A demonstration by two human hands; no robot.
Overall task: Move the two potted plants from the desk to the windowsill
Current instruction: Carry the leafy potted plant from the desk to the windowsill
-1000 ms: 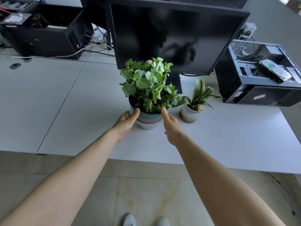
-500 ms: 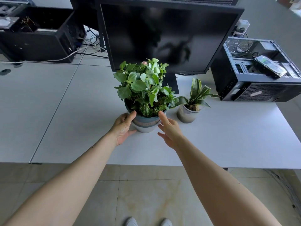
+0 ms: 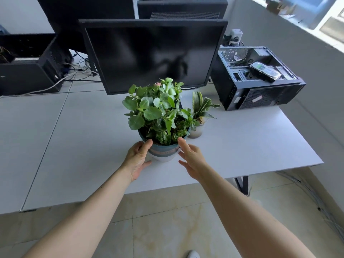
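Head view. A white rectangular desk (image 3: 242,146) carries both task objects. The large plant, with round green leaves and one small pink bud, stands in a blue-banded round ceramic pot (image 3: 163,152) near the front edge of the desk, in front of a black flat monitor (image 3: 152,54). The small plant, with striped pointed leaves, stands in a pale grey round pot (image 3: 196,131) just beside the large pot, on its far right; leaves of the two plants overlap in this view.

The left hand (image 3: 136,161) is on the left side of the blue-banded pot, thumb at the rim, fingers spread around the wall; contact appears made. The right hand (image 3: 191,159) is at the right side of the same pot, thumb raised near the rim, fingers spread; whether the palm touches the pot cannot be told. Neither hand is curled shut. The pot base rests on the desk.

An open black computer case (image 3: 260,90) lies on the far right of the desk, with a hard drive (image 3: 265,70) on top. The windowsill (image 3: 297,32) runs along the far right.
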